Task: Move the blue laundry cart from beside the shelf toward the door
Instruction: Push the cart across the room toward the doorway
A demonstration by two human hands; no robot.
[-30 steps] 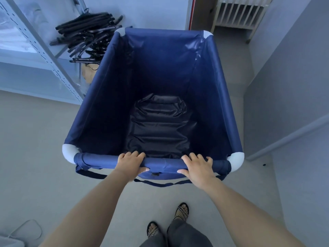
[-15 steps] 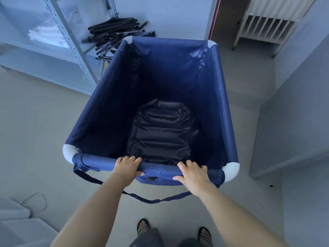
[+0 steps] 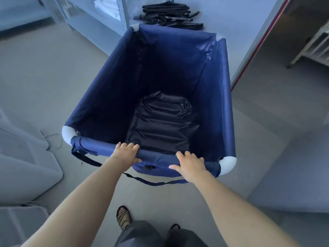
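The blue laundry cart (image 3: 106, 97) fills the middle of the head view, a deep fabric bin with white corner caps and a dark folded liner at its bottom. My left hand (image 3: 124, 154) grips the near top rail left of centre. My right hand (image 3: 191, 164) grips the same rail right of centre. The metal shelf (image 3: 122, 13) stands at the upper left, just beyond the cart's far left corner. The doorway (image 3: 277, 56), edged by a red-trimmed frame, opens at the upper right.
A pile of black hangers (image 3: 169, 16) lies on a shelf behind the cart's far edge. A white slatted rack (image 3: 315, 43) stands past the doorway. Pale cushioned furniture (image 3: 23, 166) sits at the left. A wall panel (image 3: 302, 157) runs along the right.
The cart has swung with its far end turning right, so the shelf and hangers have slid leftward and the doorway has widened at upper right. Both hands keep their grip on the rail.
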